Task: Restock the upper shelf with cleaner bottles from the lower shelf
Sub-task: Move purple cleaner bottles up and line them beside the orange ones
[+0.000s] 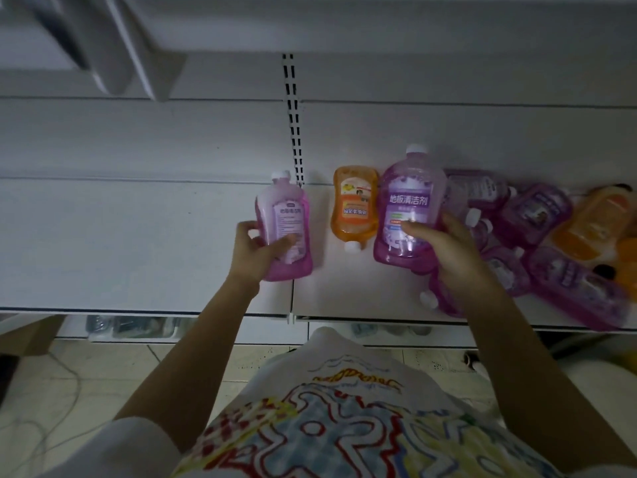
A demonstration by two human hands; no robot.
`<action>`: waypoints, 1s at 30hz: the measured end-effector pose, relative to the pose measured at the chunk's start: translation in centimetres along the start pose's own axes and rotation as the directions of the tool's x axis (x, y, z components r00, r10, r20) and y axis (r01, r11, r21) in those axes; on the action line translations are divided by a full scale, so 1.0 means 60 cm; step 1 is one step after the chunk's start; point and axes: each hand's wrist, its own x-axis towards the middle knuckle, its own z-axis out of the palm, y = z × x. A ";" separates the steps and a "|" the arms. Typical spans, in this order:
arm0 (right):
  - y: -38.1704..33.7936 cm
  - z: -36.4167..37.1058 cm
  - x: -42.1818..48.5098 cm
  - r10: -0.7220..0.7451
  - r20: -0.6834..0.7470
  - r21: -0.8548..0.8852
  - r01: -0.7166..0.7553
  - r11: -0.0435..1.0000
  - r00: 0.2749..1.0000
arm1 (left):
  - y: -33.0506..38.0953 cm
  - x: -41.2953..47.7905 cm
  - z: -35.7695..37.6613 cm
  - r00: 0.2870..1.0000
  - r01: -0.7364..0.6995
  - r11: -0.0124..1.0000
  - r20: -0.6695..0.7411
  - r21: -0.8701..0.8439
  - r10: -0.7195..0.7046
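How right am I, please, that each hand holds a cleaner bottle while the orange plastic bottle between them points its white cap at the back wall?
Not quite: the head view shows the orange plastic bottle pointing its white cap at the shelf's front edge instead.

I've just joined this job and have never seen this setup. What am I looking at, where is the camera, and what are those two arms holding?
There is no machine: a person works bare-handed. The single picture comes from a camera worn on their head, looking forward and down. The left hand grips a pink bottle, and the right hand grips a larger purple bottle. Between them an orange bottle lies flat on the white shelf, cap toward the person. Further right, a heap of purple and orange bottles lies jumbled on the same shelf.
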 end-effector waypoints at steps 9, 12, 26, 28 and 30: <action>0.030 -0.007 -0.006 0.009 0.079 0.091 -0.016 0.996 0.997 | -0.022 -0.013 0.026 0.919 -0.046 0.258 -0.060 0.965 0.390; 0.042 -0.012 -0.005 0.030 0.067 0.084 -0.036 0.996 0.997 | -0.008 -0.010 0.042 0.976 -0.078 0.442 -0.021 0.894 0.215; 0.054 -0.050 -0.015 0.026 0.151 0.015 -0.029 0.999 0.988 | 0.023 0.038 -0.040 0.878 0.177 0.768 0.254 0.615 -0.406; 0.049 -0.053 -0.021 0.014 0.191 0.022 -0.018 1.000 0.982 | 0.017 0.031 -0.034 0.873 0.158 0.811 0.304 0.564 -0.381; 0.044 -0.059 -0.027 0.005 0.211 0.031 -0.012 0.999 0.977 | 0.006 0.016 -0.032 0.899 0.146 0.855 0.293 0.498 -0.325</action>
